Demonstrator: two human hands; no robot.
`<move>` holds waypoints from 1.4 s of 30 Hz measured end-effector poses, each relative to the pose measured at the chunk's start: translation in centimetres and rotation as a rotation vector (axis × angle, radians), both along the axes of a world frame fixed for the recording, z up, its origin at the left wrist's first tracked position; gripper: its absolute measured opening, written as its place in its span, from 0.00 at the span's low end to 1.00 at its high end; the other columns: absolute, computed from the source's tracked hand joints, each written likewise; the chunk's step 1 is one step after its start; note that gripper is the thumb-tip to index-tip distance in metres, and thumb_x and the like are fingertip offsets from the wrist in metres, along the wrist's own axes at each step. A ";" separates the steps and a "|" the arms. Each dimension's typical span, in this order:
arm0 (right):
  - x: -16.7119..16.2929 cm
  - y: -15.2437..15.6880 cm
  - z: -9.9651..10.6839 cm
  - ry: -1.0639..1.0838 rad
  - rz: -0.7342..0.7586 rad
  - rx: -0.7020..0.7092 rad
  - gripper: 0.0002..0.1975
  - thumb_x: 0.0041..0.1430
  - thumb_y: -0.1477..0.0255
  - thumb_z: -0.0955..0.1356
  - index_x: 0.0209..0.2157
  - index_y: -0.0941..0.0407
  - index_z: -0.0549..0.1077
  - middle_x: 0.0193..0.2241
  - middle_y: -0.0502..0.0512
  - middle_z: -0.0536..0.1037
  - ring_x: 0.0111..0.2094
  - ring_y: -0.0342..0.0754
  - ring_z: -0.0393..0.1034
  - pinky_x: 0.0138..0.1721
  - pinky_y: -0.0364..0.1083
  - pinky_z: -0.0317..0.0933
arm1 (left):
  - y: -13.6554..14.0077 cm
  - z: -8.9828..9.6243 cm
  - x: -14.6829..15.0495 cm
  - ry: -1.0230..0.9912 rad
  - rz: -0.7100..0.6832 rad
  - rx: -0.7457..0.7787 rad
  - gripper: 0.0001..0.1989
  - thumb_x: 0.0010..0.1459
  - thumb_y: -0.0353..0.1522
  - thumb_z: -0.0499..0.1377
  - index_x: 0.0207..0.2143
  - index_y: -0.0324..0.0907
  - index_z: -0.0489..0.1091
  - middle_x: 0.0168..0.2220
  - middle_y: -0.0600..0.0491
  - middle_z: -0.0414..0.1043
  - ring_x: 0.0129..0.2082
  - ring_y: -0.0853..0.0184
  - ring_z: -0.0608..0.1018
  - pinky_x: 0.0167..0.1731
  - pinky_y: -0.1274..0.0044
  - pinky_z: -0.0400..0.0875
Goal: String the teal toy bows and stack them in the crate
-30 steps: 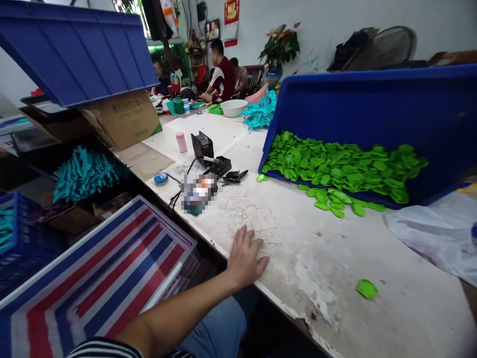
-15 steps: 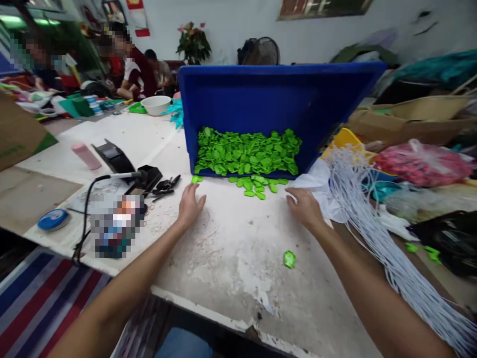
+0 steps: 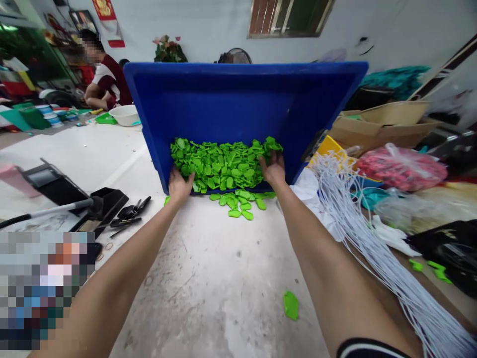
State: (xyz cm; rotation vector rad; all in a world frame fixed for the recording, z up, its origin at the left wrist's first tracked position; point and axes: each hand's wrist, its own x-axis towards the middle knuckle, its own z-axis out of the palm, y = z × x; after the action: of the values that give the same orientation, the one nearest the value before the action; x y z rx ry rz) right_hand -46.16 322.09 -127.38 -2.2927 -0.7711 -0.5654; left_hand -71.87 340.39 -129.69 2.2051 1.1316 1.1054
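A blue plastic bin (image 3: pixel 238 107) lies tipped on its side, its mouth facing me. Inside is a heap of small flat green plastic pieces (image 3: pixel 219 164). My left hand (image 3: pixel 179 185) is at the heap's left end, fingers apart, thumb pointing right. At the right end, my right hand (image 3: pixel 274 170) touches the pieces with its fingers spread; the fingertips lie partly among them. Several loose green pieces (image 3: pixel 238 201) have spilled in front of the bin's lip. One single green piece (image 3: pixel 291 305) rests nearer to me on the white table (image 3: pixel 208 278).
Left of my arm are a black tool with a cord (image 3: pixel 97 204) and small black parts (image 3: pixel 130 214). A bundle of white cords (image 3: pixel 357 233) runs along the right. Behind it are a pink-filled bag (image 3: pixel 402 166) and a cardboard box (image 3: pixel 380 124). A person (image 3: pixel 108 74) sits at the back left.
Both hands have moved forward from the table in front of the bin to the two ends of the green heap. The view has come closer to the bin.
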 end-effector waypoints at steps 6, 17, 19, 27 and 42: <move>-1.6 0.8 -2.8 0.034 -0.015 -0.047 0.31 0.61 0.50 0.54 0.57 0.55 0.65 0.56 0.66 0.64 0.56 0.64 0.56 0.54 0.63 0.53 | 2.6 0.9 2.2 0.096 0.047 -0.011 0.30 0.56 0.44 0.56 0.57 0.35 0.62 0.62 0.36 0.55 0.61 0.45 0.60 0.58 0.59 0.57; -5.0 -0.3 -1.9 -0.042 0.147 -0.090 0.28 0.61 0.56 0.59 0.55 0.60 0.64 0.54 0.68 0.66 0.56 0.62 0.56 0.55 0.58 0.53 | 3.4 1.8 -1.9 0.156 -0.142 0.166 0.27 0.60 0.35 0.54 0.58 0.28 0.57 0.57 0.38 0.60 0.60 0.55 0.61 0.61 0.67 0.54; -4.9 -0.9 -1.7 -0.138 0.150 -0.051 0.27 0.62 0.57 0.58 0.54 0.61 0.65 0.53 0.70 0.66 0.55 0.61 0.58 0.55 0.58 0.53 | 3.2 1.3 -2.6 0.168 -0.143 0.186 0.27 0.58 0.36 0.55 0.56 0.28 0.60 0.56 0.38 0.61 0.59 0.55 0.62 0.60 0.68 0.55; -1.4 1.4 -0.8 0.122 -0.095 -0.039 0.33 0.61 0.50 0.56 0.57 0.59 0.65 0.57 0.69 0.64 0.57 0.65 0.56 0.54 0.62 0.53 | 4.1 3.0 2.9 0.150 0.019 -0.101 0.37 0.58 0.46 0.53 0.60 0.28 0.57 0.57 0.29 0.61 0.58 0.46 0.64 0.55 0.62 0.59; -1.4 -0.4 -1.9 0.160 0.148 -0.004 0.30 0.61 0.51 0.58 0.55 0.57 0.68 0.56 0.61 0.69 0.57 0.58 0.62 0.56 0.55 0.56 | 1.2 0.5 1.0 0.137 -0.090 0.032 0.28 0.58 0.45 0.54 0.55 0.38 0.65 0.57 0.37 0.61 0.59 0.48 0.61 0.56 0.58 0.56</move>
State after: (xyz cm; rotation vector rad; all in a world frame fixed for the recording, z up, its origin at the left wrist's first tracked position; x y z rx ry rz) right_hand -47.58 321.69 -129.26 -2.2297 -0.8550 -0.3098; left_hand -70.87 341.59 -129.15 2.3629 1.0650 0.9544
